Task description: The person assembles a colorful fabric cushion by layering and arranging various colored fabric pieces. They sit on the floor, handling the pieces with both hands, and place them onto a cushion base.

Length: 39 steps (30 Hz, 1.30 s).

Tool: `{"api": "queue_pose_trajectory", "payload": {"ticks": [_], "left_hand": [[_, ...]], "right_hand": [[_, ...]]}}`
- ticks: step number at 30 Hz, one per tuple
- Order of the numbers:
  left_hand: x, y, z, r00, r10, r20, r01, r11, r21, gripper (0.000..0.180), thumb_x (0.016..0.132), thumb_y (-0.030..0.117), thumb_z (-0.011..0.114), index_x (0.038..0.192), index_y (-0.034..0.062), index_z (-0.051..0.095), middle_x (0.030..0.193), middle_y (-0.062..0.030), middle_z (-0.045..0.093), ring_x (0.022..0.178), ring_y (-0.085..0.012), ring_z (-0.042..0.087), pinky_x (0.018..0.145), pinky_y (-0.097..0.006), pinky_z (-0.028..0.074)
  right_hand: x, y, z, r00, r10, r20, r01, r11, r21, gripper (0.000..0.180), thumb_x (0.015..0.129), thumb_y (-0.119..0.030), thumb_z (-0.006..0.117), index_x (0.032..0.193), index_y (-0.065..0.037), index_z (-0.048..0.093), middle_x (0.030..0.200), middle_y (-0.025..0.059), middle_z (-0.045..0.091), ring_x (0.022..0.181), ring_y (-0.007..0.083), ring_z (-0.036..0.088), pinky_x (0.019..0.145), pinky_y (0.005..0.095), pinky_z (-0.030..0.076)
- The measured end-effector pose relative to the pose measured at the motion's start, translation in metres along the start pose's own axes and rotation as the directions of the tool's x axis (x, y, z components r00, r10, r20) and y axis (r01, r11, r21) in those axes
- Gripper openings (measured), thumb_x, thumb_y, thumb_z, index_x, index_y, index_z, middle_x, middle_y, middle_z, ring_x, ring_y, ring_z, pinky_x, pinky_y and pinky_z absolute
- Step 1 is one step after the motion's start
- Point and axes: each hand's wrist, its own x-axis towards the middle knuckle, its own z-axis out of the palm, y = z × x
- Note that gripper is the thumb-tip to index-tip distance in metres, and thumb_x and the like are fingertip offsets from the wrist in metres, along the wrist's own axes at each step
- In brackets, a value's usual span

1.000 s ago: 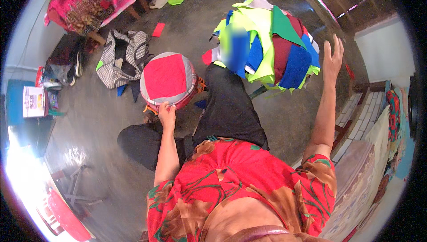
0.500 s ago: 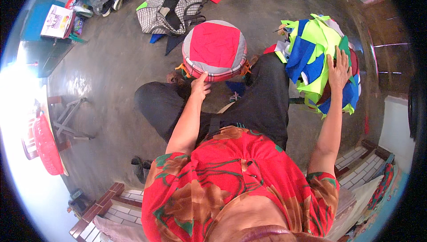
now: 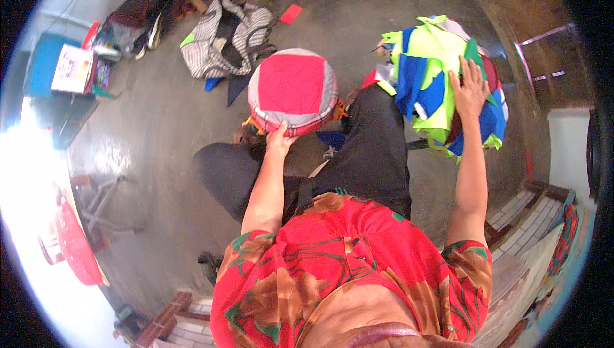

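Observation:
I sit on the floor in a red patterned top and dark trousers. My left hand (image 3: 280, 138) grips the near rim of a round stack of cloth (image 3: 292, 90) with a red square and grey border on top. My right hand (image 3: 470, 87) lies flat, fingers spread, on a pile of cloth pieces (image 3: 435, 79) in blue, yellow-green, green and dark red, to the right of my knee.
A checked bag (image 3: 220, 35) lies open on the grey floor beyond the round stack, with loose scraps around it. A red plastic stool (image 3: 70, 239) and a metal frame stand at the left. A blue box (image 3: 45, 67) is at far left. Wooden slats (image 3: 524, 214) run along the right.
The view has swung, shifting the stack and pile. My right hand moved further onto the top of the cloth pile. My left hand stays on the round stack's rim.

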Motion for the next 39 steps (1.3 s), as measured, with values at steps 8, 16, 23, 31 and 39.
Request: {"api": "queue_pose_trajectory", "payload": {"ticks": [8, 16, 23, 31, 39], "left_hand": [[-0.026, -0.008, -0.013, 0.997, -0.049, -0.061, 0.050, 0.999, 0.011, 0.040, 0.089, 0.008, 0.060, 0.125, 0.0057, 0.044, 0.116, -0.0154, 0.058, 0.099, -0.0360, 0.062, 0.086, -0.058, 0.050], [-0.054, -0.009, -0.010, 0.914, 0.174, -0.367, 0.133, 0.727, 0.674, 0.042, 0.085, 0.038, 0.065, 0.102, 0.0016, 0.055, 0.077, -0.0103, 0.063, 0.064, -0.0228, 0.065, 0.049, -0.037, 0.047], [-0.059, -0.004, -0.006, 0.907, 0.252, -0.338, 0.092, 0.663, 0.743, 0.034, 0.088, 0.035, 0.061, 0.094, 0.0020, 0.056, 0.071, -0.0088, 0.062, 0.057, -0.0208, 0.063, 0.044, -0.034, 0.044], [-0.053, 0.001, -0.006, 0.900, 0.211, -0.382, 0.167, 0.642, 0.748, 0.026, 0.090, 0.029, 0.058, 0.096, 0.0045, 0.053, 0.069, -0.0080, 0.062, 0.053, -0.0200, 0.062, 0.042, -0.033, 0.045], [-0.058, 0.009, -0.011, 0.923, 0.191, -0.334, 0.158, 0.603, 0.782, 0.020, 0.087, 0.022, 0.060, 0.080, 0.0039, 0.054, 0.062, -0.0065, 0.061, 0.045, -0.0195, 0.060, 0.041, -0.034, 0.045]], "right_hand": [[0.000, -0.003, -0.001, 0.999, -0.009, -0.030, 0.010, 1.000, 0.023, 0.059, 0.088, -0.057, 0.047, 0.139, -0.029, 0.041, 0.145, 0.0066, 0.039, 0.136, 0.0243, 0.032, 0.110, 0.0501, 0.018], [0.000, 0.009, 0.013, 0.998, -0.012, -0.067, 0.015, 0.999, 0.049, 0.060, 0.088, -0.063, 0.043, 0.140, -0.035, 0.038, 0.147, 0.0032, 0.038, 0.136, 0.0233, 0.032, 0.109, 0.0521, 0.019], [0.003, 0.011, 0.015, 0.998, -0.026, -0.053, 0.030, 0.997, 0.075, 0.060, 0.088, -0.064, 0.041, 0.141, -0.035, 0.038, 0.147, 0.0035, 0.037, 0.137, 0.0240, 0.031, 0.108, 0.0538, 0.020], [0.003, 0.009, 0.012, 0.997, -0.041, -0.068, 0.047, 0.995, 0.086, 0.059, 0.089, -0.062, 0.041, 0.141, -0.034, 0.038, 0.146, 0.0051, 0.038, 0.136, 0.0251, 0.033, 0.107, 0.0536, 0.022], [0.005, 0.007, 0.012, 0.995, -0.056, -0.086, 0.066, 0.992, 0.108, 0.058, 0.089, -0.062, 0.041, 0.140, -0.033, 0.040, 0.145, 0.0060, 0.039, 0.135, 0.0259, 0.035, 0.106, 0.0528, 0.023]]}}
